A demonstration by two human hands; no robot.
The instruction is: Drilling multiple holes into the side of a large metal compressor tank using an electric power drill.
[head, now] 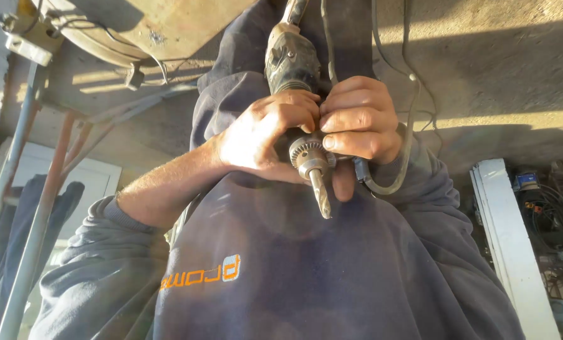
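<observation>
Both hands' fingers (350, 119) around drill chuck (310, 153)

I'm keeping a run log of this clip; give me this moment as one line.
left hand: grips drill by its chuck | right hand: closed at chuck, over the cord | bit: fitted, pointing down

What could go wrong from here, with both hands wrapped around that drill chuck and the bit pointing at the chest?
1. Both hands, the left hand and the right hand, grip around the chuck of the corded drill; if it spun, fingers could get caught.
2. The twist bit points at the dark sweatshirt; it might snag the fabric.
3. The cable loops beside the right hand and could tangle.
</observation>
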